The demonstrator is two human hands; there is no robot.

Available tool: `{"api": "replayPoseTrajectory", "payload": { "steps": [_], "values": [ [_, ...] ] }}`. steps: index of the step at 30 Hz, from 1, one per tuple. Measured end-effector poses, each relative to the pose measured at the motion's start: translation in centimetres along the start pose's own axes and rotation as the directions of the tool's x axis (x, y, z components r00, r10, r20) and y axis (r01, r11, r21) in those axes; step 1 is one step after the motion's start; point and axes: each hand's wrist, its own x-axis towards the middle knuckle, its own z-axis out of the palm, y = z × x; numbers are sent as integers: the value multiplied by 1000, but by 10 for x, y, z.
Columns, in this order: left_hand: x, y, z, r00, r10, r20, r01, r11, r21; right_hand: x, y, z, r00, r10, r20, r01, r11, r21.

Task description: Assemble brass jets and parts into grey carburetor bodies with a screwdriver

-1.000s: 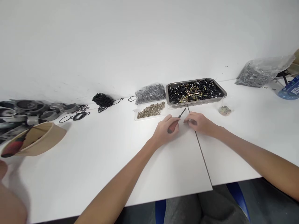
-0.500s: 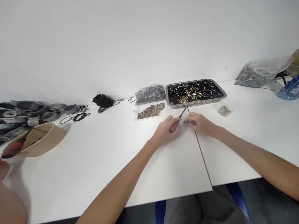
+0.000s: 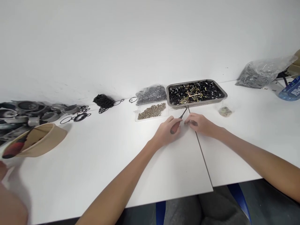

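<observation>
The pick tool (image 3: pixel 175 127) has a reddish-brown handle and a thin dark metal shaft that slants up and to the right, its tip close to the near wall of the tray (image 3: pixel 197 104). It sits at the middle of the white table (image 3: pixel 93 162), gripped in the left hand (image 3: pixel 165 132), whose fingers curl round the handle. The right hand (image 3: pixel 202 124) lies just to its right, fingertips drawn together on a small dark part (image 3: pixel 191 122) too small to make out.

The steel tray holds a heap of black rings mixed with brass pins. To its left, a clear bag of grey steel balls (image 3: pixel 151 93) lies at the far side, with a flat clear bag of brass bits (image 3: pixel 152 111) nearer. A beige cup (image 3: pixel 42 137) lies tipped on its side at the far left, a red-handled tool (image 3: pixel 11 150) inside it. A large bag of grey parts (image 3: pixel 262 73) sits at the far right.

Compared with half a second ago, both hands and the pick tool hold the same place; only the blurred co-worker's hand at the near left edge has sunk lower.
</observation>
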Motion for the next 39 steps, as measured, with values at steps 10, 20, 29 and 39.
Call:
{"api": "replayPoseTrajectory", "payload": {
  "steps": [10,20,29,39],
  "values": [
    [0,-2,1,1000,19,-1,-19,1000,0,0,0,0,1000,-1,-7,1,1000,5],
    [0,-1,1,1000,16,-4,-16,1000,0,0,1,0,1000,-5,-7,5,1000,7],
    [0,-1,1,1000,14,-3,-14,1000,15,0,0,-1,1000,9,9,-9,1000,-1],
    [0,-1,1,1000,14,-4,-14,1000,4,0,0,-1,1000,-2,-2,2,1000,1]
  ]
}}
